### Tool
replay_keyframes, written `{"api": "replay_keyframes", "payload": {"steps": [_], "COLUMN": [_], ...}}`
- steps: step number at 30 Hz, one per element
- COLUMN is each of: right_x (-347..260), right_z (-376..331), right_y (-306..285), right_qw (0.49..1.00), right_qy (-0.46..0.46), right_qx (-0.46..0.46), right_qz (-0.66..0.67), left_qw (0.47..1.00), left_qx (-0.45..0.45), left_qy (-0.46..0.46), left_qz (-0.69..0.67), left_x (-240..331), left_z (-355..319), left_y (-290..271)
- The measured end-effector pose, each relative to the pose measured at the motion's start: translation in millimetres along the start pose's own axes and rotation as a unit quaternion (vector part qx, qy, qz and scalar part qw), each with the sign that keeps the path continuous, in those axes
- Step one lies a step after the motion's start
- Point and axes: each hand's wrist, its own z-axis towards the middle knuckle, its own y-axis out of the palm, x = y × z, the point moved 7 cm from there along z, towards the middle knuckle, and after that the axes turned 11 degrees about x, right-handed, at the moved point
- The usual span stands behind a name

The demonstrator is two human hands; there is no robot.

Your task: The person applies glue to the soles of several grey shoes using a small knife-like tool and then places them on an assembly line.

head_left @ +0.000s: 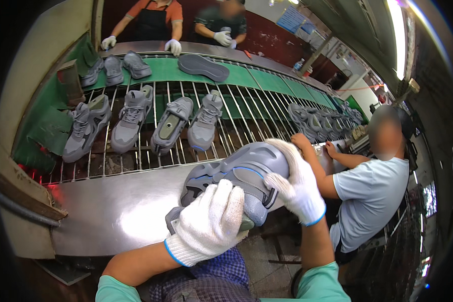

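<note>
A grey shoe (254, 163) with blue edging is held up tilted above the near metal ledge, its sole side partly facing up. My left hand (211, 214), in a white knit glove with a blue cuff, grips the shoe's near side, fingers curled against it. My right hand (294, 178), gloved alike, wraps round the shoe's other end, with the thumb pressed on its side. A dark loop sticks out of the shoe beside the right thumb. My left palm hides part of the shoe's near end.
Several grey shoes (132, 121) stand on the metal rod rack (93, 163) beyond the steel ledge (95, 209). A loose grey sole (204, 68) lies on the green belt (251, 75). Two gloved people stand across the line. A person in light blue (370, 196) works close at right.
</note>
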Motion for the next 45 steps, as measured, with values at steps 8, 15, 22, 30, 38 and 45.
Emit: {"api": "replay_keyframes", "payload": {"steps": [8, 15, 22, 30, 38, 45], "right_x": [-53.7, 27.6, 172.1, 213.7, 28.5, -17.8], "right_z": [91.7, 11.8, -99.4, -88.9, -83.2, -13.5], "right_y": [55.5, 159.3, 114.0, 121.4, 141.9, 174.0], "right_qw": [0.96, 0.995, 0.959, 0.909, 0.98, 0.93], "right_qy": [-0.011, 0.027, -0.045, 0.092, -0.041, -0.155], "right_qx": [-0.172, -0.071, -0.058, -0.106, -0.186, -0.262], "right_qz": [-0.22, 0.062, -0.273, -0.393, -0.06, -0.206], "left_qw": [0.998, 0.94, 0.802, 0.846, 0.952, 0.927], "left_qx": [0.041, -0.052, -0.161, -0.153, 0.053, -0.189], "left_qy": [-0.036, -0.335, -0.546, -0.49, -0.192, -0.236], "left_qz": [-0.006, -0.047, 0.181, 0.145, 0.234, 0.221], "left_x": [-38.6, -134.4, -135.4, -102.1, -53.5, -99.5], "left_z": [12.5, -27.0, -191.9, -213.3, -184.5, -119.0], "left_y": [-26.5, -144.5, -198.8, -106.8, -120.1, -79.4]}}
